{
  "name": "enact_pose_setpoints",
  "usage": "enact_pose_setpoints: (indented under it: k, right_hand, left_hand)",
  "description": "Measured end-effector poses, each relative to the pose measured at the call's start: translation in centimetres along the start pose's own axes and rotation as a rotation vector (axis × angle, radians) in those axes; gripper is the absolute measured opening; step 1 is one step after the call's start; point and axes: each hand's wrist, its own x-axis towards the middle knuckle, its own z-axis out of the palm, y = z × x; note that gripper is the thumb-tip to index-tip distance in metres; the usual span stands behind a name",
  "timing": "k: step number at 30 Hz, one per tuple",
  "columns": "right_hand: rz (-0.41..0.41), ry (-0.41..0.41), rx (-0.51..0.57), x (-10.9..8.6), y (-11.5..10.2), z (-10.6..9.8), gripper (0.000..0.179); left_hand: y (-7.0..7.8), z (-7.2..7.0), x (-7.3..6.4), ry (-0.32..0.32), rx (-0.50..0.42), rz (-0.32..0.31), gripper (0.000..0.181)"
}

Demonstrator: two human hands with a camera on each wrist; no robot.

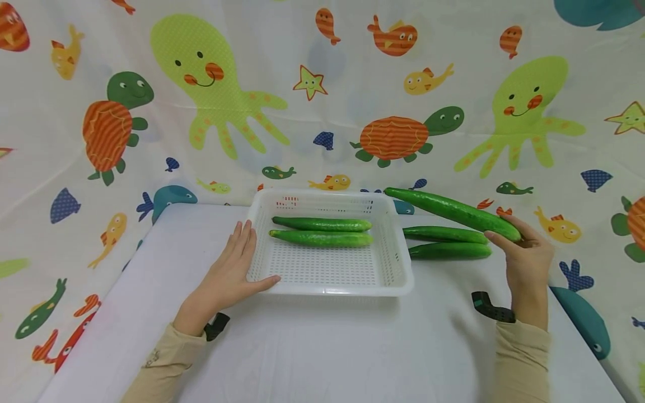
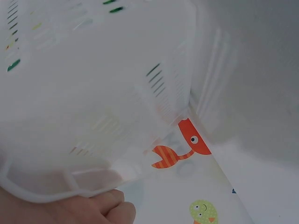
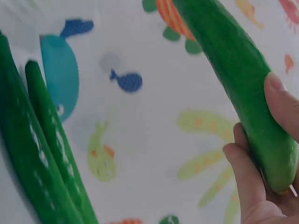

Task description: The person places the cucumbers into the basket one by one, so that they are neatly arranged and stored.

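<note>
My right hand [image 1: 528,252] grips a cucumber [image 1: 448,208] near its right end, thumb on one side and fingers on the other. The cucumber is raised and slants up to the left; the right wrist view shows the held cucumber [image 3: 238,70] close up. Below it, two more cucumbers [image 1: 448,251] lie side by side on the table. My left hand [image 1: 232,268] rests against the left side of a white plastic basket [image 1: 330,290], fingers straight and thumb over the near rim. Inside the basket lie two cucumbers [image 1: 322,239], side by side.
A white cloth covers the table [image 1: 342,347]. Behind and at both sides hangs a pale sheet [image 1: 312,56] printed with sea animals. The two loose cucumbers lie close to the basket's right wall.
</note>
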Motion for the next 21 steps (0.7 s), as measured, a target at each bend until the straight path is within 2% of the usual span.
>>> enact_pose_setpoints:
  k: [7,10,13,21]
  right_hand:
    - [-0.068,-0.118,-0.003,-1.3,1.0,3.9,0.047]
    - [-0.065,-0.18,-0.029,-2.5,1.4,5.6,0.046]
    - [-0.028,-0.244,-0.072,-3.8,2.0,7.3,0.047]
    - [0.072,-0.376,-0.3,-7.3,4.3,11.4,0.051]
  left_hand:
    - [0.0,0.1,-0.1,0.009,0.002,0.002,0.12]
    - [0.1,0.2,-0.3,0.017,0.003,0.004,0.12]
    - [0.2,0.3,-0.5,0.021,0.0,0.006,0.12]
    - [0.4,0.4,-1.2,0.032,-0.006,0.013,0.12]
